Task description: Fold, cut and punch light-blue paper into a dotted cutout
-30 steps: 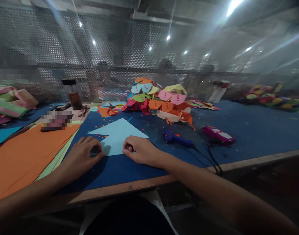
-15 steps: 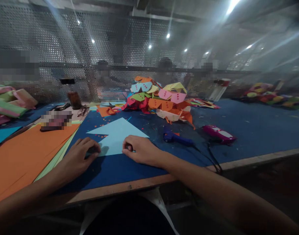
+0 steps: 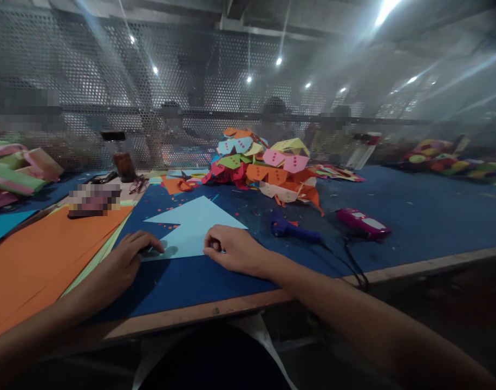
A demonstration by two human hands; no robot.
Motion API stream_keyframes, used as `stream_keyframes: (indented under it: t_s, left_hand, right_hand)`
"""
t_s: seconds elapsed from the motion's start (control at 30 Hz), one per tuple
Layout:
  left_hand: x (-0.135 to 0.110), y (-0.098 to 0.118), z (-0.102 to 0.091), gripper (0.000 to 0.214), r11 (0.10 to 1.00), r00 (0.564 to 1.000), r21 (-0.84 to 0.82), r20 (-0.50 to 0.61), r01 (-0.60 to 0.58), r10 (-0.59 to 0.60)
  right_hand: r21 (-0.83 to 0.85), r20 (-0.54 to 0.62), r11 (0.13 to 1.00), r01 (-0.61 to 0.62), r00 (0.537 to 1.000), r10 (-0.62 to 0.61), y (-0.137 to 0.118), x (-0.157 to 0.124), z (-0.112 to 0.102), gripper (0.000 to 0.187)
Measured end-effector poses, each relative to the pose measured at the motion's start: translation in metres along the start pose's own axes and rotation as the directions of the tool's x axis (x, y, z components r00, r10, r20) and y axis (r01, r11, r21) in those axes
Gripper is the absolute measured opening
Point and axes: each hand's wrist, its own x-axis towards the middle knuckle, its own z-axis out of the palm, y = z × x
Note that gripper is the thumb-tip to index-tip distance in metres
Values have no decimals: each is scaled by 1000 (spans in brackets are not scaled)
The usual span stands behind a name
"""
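A light blue sheet of paper [image 3: 191, 230] with pointed outlines lies flat on the blue table top. Over its lower left corner, my left hand [image 3: 132, 257] has its index finger stretched out, the other fingers loosely bent and the thumb apart; nothing shows in it. Curled fingers of my right hand [image 3: 234, 249] rest on the sheet's lower right part. Whether they hold anything is hidden. Tiny orange and red paper bits [image 3: 167, 210] lie behind the sheet.
A pile of colourful paper masks [image 3: 272, 165] stands beyond the sheet. To the right are a blue glue gun [image 3: 294, 230] with a cord and a magenta device [image 3: 364, 223]. Orange sheets [image 3: 49, 254] lie left. Orange-handled scissors [image 3: 186, 185] and a dark-lidded jar [image 3: 124, 160] are farther back.
My left hand has shifted slightly left and its index finger has straightened, uncovering more of the sheet's lower left corner. My right hand and the sheet have stayed in place.
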Motion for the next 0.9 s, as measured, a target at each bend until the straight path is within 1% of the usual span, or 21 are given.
stream_keyframes:
  t_s: [0.2, 0.3, 0.37, 0.4, 0.5, 0.67, 0.9]
  left_hand:
    - [0, 1, 0, 39, 1000, 1000, -15, -17, 8, -9]
    - [0, 7, -1, 28, 1000, 999, -31, -42, 1, -2]
    - [0, 10, -1, 19, 999, 999, -30, -39, -15, 14]
    - [0, 11, 0, 19, 999, 999, -25, -30, -23, 22]
    - [1, 10, 2, 21, 999, 999, -9, -21, -34, 34]
    - [2, 6, 5, 26, 1000, 999, -9, -36, -18, 18]
    - [2, 8, 4, 28, 1000, 999, 21, -40, -8, 9]
  right_hand:
    - [-11, 4, 1000, 9, 1000, -9, -1, -1, -1, 2]
    - [-7, 9, 999, 36, 999, -36, -1, -1, -2, 7]
    - [-7, 9, 999, 54, 999, -54, 0, -2, -2, 10]
    - [-8, 7, 998, 60, 998, -60, 1, -2, -1, 11]
    - [-10, -11, 997, 81, 997, -81, 4, -2, 1, 12]
    - [-36, -38, 991, 127, 991, -128, 5, -2, 3, 12]
    - [-123, -20, 973, 194, 980, -198, 5, 0, 2, 9]
